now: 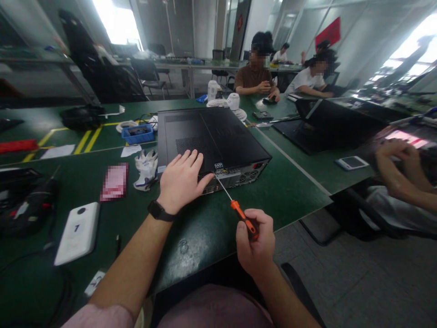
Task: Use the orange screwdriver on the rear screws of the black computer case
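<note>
Closest in, the right hand (pixel 256 243) is holding an orange-handled screwdriver (pixel 236 208) with a thin steel shaft, all its fingers wrapped in a tight fist around the grip. It is angling the tool up and to the left so that the tip is meeting the near rear edge of a black metal desktop computer case (pixel 218 136). That case is lying flat on its side near the middle of the dark green table (pixel 290 196). Its port panel is facing the person, seemingly so that the back edge is within the tool's reach.

The left hand (pixel 182 180), wearing a black wristwatch (pixel 160 211), is resting palm down on the near left corner of the case's top panel. Its fingers are spread out flat and gripping nothing; it is probably bracing the box against the push of the tool.

Just left of the case a pair of white work gloves (pixel 146 169) is lying crumpled beside a blurred pink card (pixel 114 182). A white rounded plastic device (pixel 79 232) is sitting nearer and further left, and a blue plastic tray (pixel 138 133) beyond the gloves. At the far right another person's hands (pixel 398 152) are working separately, near a white phone (pixel 351 162).
</note>
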Motion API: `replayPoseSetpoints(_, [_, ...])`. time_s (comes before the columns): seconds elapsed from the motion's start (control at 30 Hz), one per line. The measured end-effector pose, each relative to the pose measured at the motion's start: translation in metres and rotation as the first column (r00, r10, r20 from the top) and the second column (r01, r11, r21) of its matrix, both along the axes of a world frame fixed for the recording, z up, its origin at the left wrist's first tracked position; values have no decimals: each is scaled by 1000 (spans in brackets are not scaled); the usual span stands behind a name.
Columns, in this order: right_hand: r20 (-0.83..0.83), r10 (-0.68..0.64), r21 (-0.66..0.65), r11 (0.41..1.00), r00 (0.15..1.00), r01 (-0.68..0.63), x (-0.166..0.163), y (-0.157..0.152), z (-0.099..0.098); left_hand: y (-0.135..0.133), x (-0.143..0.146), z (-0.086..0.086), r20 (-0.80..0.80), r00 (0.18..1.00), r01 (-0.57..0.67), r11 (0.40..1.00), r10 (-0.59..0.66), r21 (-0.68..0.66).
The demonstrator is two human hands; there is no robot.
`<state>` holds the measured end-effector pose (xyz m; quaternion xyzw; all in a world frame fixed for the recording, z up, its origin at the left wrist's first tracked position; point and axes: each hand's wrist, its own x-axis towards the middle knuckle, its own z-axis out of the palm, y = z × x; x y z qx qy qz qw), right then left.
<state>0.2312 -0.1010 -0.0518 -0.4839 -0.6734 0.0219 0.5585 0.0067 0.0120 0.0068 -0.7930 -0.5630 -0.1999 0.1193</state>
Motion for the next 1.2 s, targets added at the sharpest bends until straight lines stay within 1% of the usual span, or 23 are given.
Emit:
replayPoseSetpoints(0.07, [-4, -15, -37, 999, 1000, 15, 1, 0, -2, 0, 0, 0, 0, 1000, 1, 1000, -1, 7])
replayPoseSetpoints(0.17, [-59, -19, -97, 995, 998, 13, 0, 0, -6, 0, 0, -1, -3, 1000, 1, 1000, -1, 9])
replayPoseSetpoints(0.27, [-101, -10, -120, 993, 995, -2, 0, -1, -7, 0, -1, 0, -11, 1000, 4, 1000, -4, 15])
replayPoseSetpoints(0.33, [-103, -13, -111, 994, 995, 1, -1, -1, -6, -1, -1, 1, -17, 1000, 6, 1000, -6, 19])
replayPoseSetpoints(0.47, [-27, -26, -58, 998, 999, 25, -1, -2, -3, -1, 0, 2, -6, 1000, 7, 1000, -7, 17])
replayPoseSetpoints(0.57, [4, -60, -32, 998, 998, 60, 0, -1, -4, 0, -1, 1, 1, 1000, 10, 1000, -10, 19])
replayPoseSetpoints(0.63, [-8, -59, -57, 997, 998, 58, 1, 0, -5, 0, -1, 0, -2, 1000, 13, 1000, -13, 26])
replayPoseSetpoints(0.73, [-62, -13, -107, 994, 998, 6, 2, 1, -8, 1, -1, -2, -4, 1000, 12, 999, -12, 30])
replayPoseSetpoints(0.83, [-89, 5, -110, 994, 996, -15, 1, 0, -8, 1, -1, -2, -6, 1000, 12, 999, -12, 31])
replayPoseSetpoints(1.03, [-2, -22, -52, 998, 1000, 22, -1, 0, -1, 0, -1, 0, -10, 1000, 15, 999, -14, 42])
replayPoseSetpoints(1.2, [17, -10, 3, 1000, 1000, 10, -1, 3, 3, 0, -1, -1, 3, 1000, 19, 999, -19, 40])
